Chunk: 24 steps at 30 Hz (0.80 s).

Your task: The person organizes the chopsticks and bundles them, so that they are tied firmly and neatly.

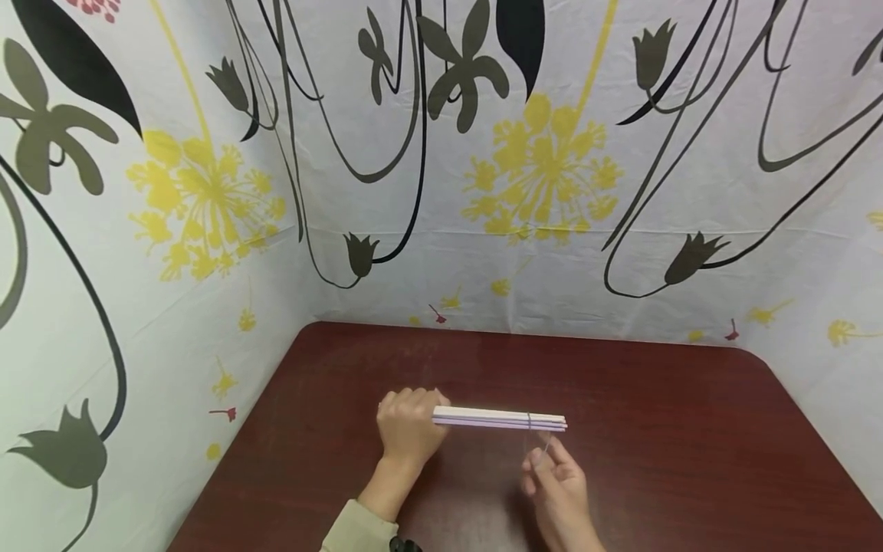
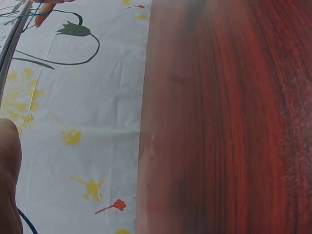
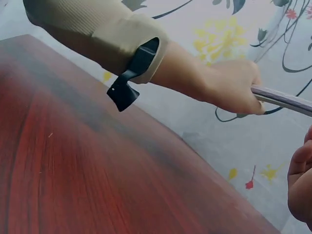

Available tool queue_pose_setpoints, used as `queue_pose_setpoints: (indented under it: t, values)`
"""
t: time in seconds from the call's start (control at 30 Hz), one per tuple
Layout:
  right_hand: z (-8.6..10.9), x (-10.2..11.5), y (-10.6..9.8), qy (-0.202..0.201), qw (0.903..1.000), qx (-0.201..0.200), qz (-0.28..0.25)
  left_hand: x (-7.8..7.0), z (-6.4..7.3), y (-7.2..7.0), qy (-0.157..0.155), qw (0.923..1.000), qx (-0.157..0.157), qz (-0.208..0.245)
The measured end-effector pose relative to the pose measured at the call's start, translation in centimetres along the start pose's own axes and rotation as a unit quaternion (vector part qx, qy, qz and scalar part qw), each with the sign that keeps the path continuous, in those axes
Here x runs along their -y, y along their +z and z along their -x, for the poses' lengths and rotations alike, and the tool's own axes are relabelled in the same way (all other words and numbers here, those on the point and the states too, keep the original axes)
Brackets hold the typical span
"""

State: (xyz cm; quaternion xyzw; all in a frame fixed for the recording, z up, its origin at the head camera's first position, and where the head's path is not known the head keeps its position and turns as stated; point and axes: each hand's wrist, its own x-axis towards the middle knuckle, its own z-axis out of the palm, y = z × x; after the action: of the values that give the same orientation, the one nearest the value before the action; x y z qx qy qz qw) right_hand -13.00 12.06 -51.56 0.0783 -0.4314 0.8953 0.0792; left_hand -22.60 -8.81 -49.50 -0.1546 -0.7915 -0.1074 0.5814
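My left hand (image 1: 411, 425) grips one end of a bundle of thin white and pale lilac sticks (image 1: 483, 418), its fingers curled round them. The bundle points to the right, held above the table. Near its far end a thin dark cord (image 1: 529, 422) crosses the sticks and hangs below them. With thumb and fingertips my right hand (image 1: 560, 491) pinches this cord just under the bundle's end. In the left wrist view the strand (image 2: 33, 14) looks blue. The right wrist view shows the sticks (image 3: 285, 99) coming out of the left fist.
Below the hands lies a dark red wooden table (image 1: 655, 429) with rounded corners. White cloth (image 1: 441, 199) printed with flowers and leaves hangs behind it and along both sides. A black strap (image 3: 127, 87) with a mount sits at the left sleeve's cuff.
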Motion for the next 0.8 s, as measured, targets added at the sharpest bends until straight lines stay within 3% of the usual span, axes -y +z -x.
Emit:
queue_pose_setpoints:
  t: [0.23, 0.4, 0.53, 0.6, 0.8]
  values:
    - [-0.8, 1.2, -0.9, -0.017, 0.9970, 0.055, -0.051, 0.1, 0.2, -0.1, 0.014, 0.9999, 0.001, 0.000]
    - [-1.3, 2.1, -1.5, -0.020, 0.9961, 0.079, -0.034, 0.1, 0.3, -0.2, 0.035, 0.9993, 0.009, 0.004]
    - [-1.5, 2.4, -1.5, -0.042, 0.9964, 0.069, 0.023, 0.1, 0.3, -0.2, 0.050, 0.9987, 0.013, 0.007]
    - [-1.6, 2.5, -1.4, -0.058, 0.9941, 0.051, 0.076, 0.0, 0.3, -0.1, 0.054, 0.9984, 0.011, 0.009]
    - [-2.1, 2.8, -1.3, -0.064, 0.9692, 0.016, 0.237, -0.3, 0.2, -0.1, 0.067, 0.9977, 0.004, 0.014]
